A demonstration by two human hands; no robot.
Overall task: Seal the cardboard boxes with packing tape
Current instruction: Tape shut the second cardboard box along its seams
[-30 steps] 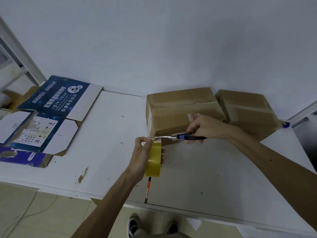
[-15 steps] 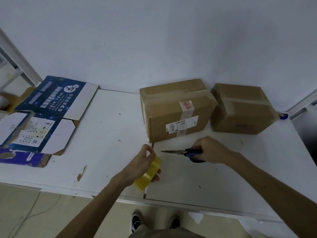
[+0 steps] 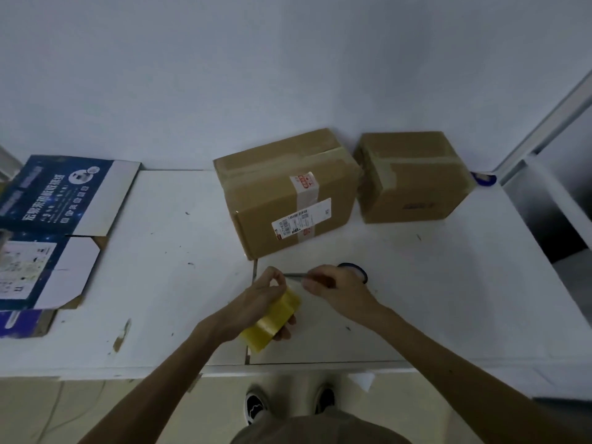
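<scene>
On the white tabletop [image 3: 166,283], well left of the labelled box [image 3: 288,193], we saw flattened blue cartons [image 3: 54,225]. Just in front of that box, our left hand [image 3: 256,302] was clamped around the yellow tape roll [image 3: 272,318], thumb and forefinger pinched together at its top. Beside it, our right hand [image 3: 336,290] was closed on the scissors [image 3: 352,270], blade pointing toward the left fingers. Right of the labelled box stood a second taped box [image 3: 413,177], touching it.
</scene>
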